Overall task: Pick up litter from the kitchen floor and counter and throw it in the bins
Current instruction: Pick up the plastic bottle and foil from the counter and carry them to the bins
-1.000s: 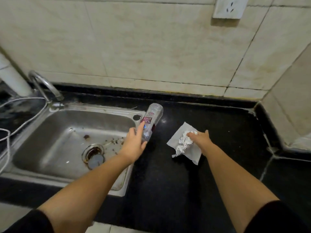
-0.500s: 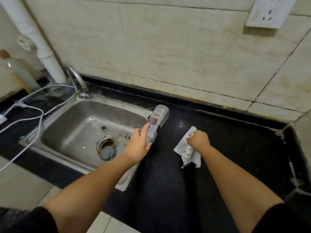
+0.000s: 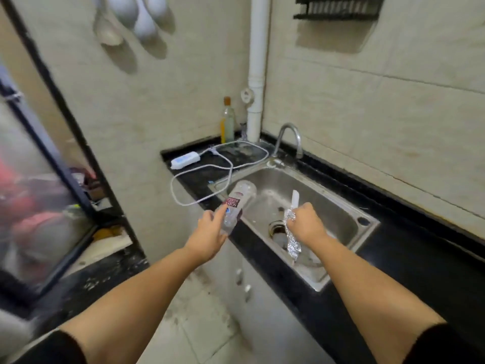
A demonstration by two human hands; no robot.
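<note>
My left hand (image 3: 210,232) grips an empty clear plastic bottle (image 3: 237,203) with a dark red label, held tilted in the air over the sink's near left corner. My right hand (image 3: 307,223) is closed around crumpled silver foil (image 3: 292,244) together with a white paper napkin (image 3: 294,198). The napkin sticks up above the fist and the foil hangs below it, over the steel sink (image 3: 341,206). No bin is in view.
A black counter (image 3: 406,258) runs around the sink, with a curved tap (image 3: 288,139) at the back. A white adapter and cable (image 3: 185,160) and a glass bottle (image 3: 227,122) sit in the corner by a white pipe (image 3: 257,67). A dark-framed glass door (image 3: 39,179) stands at the left, over tiled floor (image 3: 199,324).
My right hand lifted the foil and napkin off the counter. Both hands, holding their items, moved left across the sink as my view swung left toward the door.
</note>
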